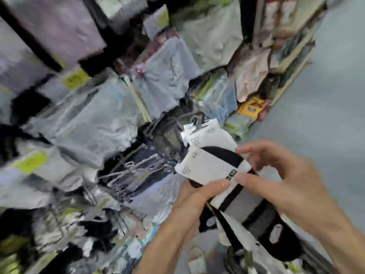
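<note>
Against blurred shelves of bagged garments (94, 119), holding a socks bundle (245, 204) out front, pinched by thumb of left hand (195, 204) and curled fingers of right hand (292, 186). Might shed loose pairs if either pinch slackens.

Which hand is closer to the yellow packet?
Right. The right hand grips the socks below the yellow packet, a gap apart; the left hand holds them lower down and farther left.

Blurred plastic-wrapped packages (83, 119) crowd dark shelving (29, 38) from top to bottom on the left, while a pale grey floor (325, 99) stretches away on the right.
</note>
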{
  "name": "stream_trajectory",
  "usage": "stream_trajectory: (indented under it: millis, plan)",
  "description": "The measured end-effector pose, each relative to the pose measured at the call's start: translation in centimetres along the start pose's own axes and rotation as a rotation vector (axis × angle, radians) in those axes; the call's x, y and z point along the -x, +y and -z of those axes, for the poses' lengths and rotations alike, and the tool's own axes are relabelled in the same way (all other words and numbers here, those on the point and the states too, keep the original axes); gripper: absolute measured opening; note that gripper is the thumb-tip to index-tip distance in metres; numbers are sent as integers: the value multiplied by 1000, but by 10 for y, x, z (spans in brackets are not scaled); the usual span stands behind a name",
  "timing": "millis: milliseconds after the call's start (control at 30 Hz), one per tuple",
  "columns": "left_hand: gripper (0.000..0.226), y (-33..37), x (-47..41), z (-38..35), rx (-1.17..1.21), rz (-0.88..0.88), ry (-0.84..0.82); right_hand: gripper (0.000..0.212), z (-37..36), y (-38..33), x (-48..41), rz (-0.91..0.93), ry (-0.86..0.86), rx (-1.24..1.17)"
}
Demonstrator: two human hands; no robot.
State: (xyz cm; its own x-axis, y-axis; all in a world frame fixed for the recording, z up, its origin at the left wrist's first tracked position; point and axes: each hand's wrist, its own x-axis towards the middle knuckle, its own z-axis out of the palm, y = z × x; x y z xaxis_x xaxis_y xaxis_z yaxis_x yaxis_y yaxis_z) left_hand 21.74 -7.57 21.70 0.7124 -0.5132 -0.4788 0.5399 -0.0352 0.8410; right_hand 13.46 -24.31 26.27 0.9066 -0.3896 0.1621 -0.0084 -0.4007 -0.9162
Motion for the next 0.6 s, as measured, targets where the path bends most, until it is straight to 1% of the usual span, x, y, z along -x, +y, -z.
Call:
stream_trajectory:
  millis: [33, 100, 133, 200, 233, 267, 333, 367, 400, 433, 467, 533, 600]
  plan:
    - [73, 29, 16, 5, -9, -65, 26, 33, 1, -35, -15, 65, -36, 15]
    - [80, 82, 49, 19, -14, -183, 70, 29, -3, -101, -38, 209, -134, 38]
    - [77, 106, 64, 27, -6, -239, 101, 35, -7, -131, -46, 259, -196, 18]
    - [61, 148, 92, 47, 8, -350, 161, 56, -18, -184, -59, 287, -310, -47]
    - [59, 165, 106, 58, 7, -402, 198, 63, -25, -207, -65, 302, -341, -37]
    - [62, 181, 119, 68, 3, -443, 228, 64, -35, -227, -69, 332, -360, -12]
    - [73, 205, 142, 90, -25, -508, 246, 62, -59, -261, -71, 370, -398, 20]
    - [69, 214, 154, 102, -54, -551, 240, 63, -73, -277, -71, 387, -422, 35]
    - [59, 219, 161, 111, -85, -589, 225, 62, -84, -287, -71, 401, -444, 55]
    - [51, 224, 168, 119, -104, -616, 213, 59, -94, -295, -70, 411, -468, 81]
    - [47, 228, 177, 130, -115, -635, 210, 55, -106, -304, -69, 417, -495, 114]
    - [48, 233, 191, 149, -147, -659, 200, 48, -127, -316, -66, 412, -498, 149]
    - [50, 233, 199, 166, -146, -669, 199, 36, -145, -321, -64, 398, -534, 116]
